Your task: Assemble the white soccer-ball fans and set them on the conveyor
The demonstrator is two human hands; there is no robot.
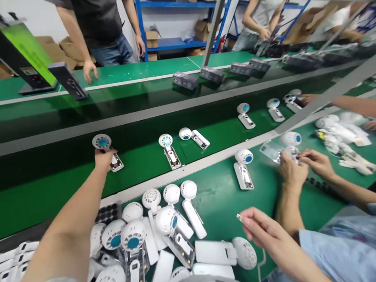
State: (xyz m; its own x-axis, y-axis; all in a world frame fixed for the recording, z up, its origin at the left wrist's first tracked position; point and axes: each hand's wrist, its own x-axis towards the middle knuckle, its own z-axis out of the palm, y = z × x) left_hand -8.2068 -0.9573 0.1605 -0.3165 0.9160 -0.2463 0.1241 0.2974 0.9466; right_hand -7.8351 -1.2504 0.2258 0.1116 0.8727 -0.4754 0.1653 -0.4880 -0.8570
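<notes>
My left hand (104, 159) stretches out over the far green belt, its fingers closed around the neck of a white handheld fan (116, 162). That fan has a round slotted head with a blue centre, and its handle is uncovered so the inside shows. Low on the right, my right hand (265, 231) pinches a small pale plug (239, 217) between thumb and fingertips. A thin white cable (261, 262) hangs below this hand. Nearest to it lies a white fan (245, 253) on its side. Between my arms several more white fans (132, 236) are heaped, some with open handles.
Further fans (169, 151) lie spaced along the belt (137, 163). A co-worker's hands (292, 169) work on a fan at my right. White handle covers (8, 266) fill the lower left. Dark boxes (185, 80) and a person (99, 26) are beyond; a slanted metal post (328, 89) stands right.
</notes>
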